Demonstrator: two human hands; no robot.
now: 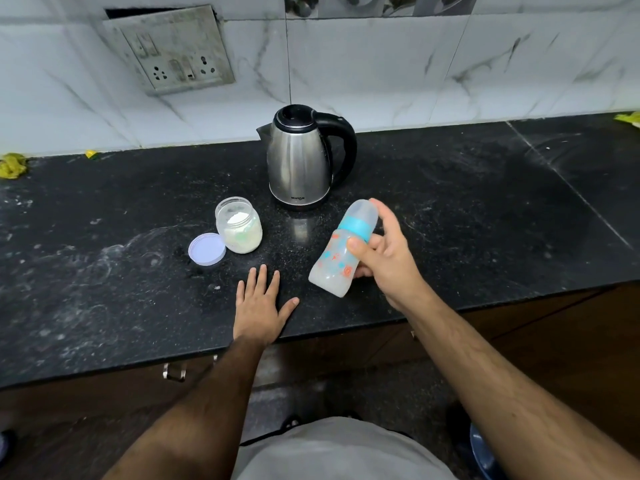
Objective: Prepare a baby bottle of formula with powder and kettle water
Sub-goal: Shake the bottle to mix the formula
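My right hand grips a baby bottle with a blue collar and clear cap, tilted above the black counter, cap toward the kettle. Milky liquid fills the bottle's lower part. My left hand lies flat on the counter with fingers spread, holding nothing. An open jar of white powder stands left of the bottle, and its pale purple lid lies beside it. A steel kettle with a black handle and shut lid stands behind, near the wall.
A wall socket plate hangs on the tiled wall at the upper left. Yellow scraps lie at the counter's far left and far right. A drawer handle shows below the counter's front edge.
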